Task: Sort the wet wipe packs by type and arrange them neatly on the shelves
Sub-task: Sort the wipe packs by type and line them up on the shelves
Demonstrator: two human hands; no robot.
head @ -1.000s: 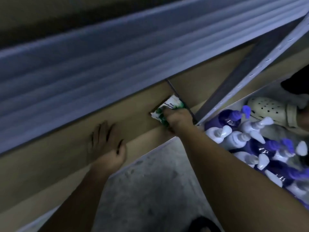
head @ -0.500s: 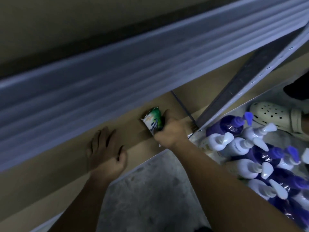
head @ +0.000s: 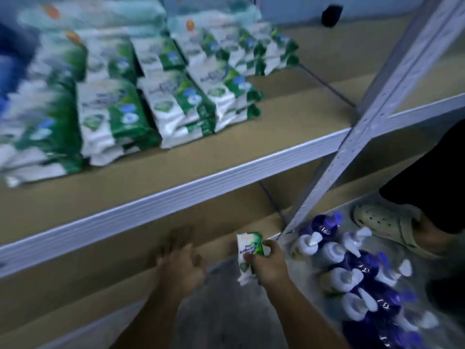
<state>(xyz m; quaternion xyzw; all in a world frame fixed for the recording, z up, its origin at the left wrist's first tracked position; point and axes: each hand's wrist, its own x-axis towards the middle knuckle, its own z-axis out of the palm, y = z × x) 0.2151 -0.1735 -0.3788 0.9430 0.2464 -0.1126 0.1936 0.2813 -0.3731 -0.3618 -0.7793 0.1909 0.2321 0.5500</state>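
Observation:
My right hand (head: 270,267) grips a small green and white wet wipe pack (head: 247,250), held upright just in front of the lower shelf (head: 88,280). My left hand (head: 181,265) hovers blurred beside it over the lower shelf's front edge, fingers spread, holding nothing. On the upper shelf (head: 176,195) lie several green and white wipe packs (head: 176,102) in stacked rows. Larger pale green packs (head: 100,13) sit behind them.
A grey slotted shelf upright (head: 362,129) runs diagonally on the right. Several purple and white pump bottles (head: 352,273) lie on the floor at lower right. A person's foot in a pale clog (head: 382,225) stands beside them. Grey floor (head: 221,311) lies below my hands.
The view has lifted, revealing the upper shelf with its packs. My right hand has drawn the small pack out from the lower shelf. My left hand has lifted off the shelf board.

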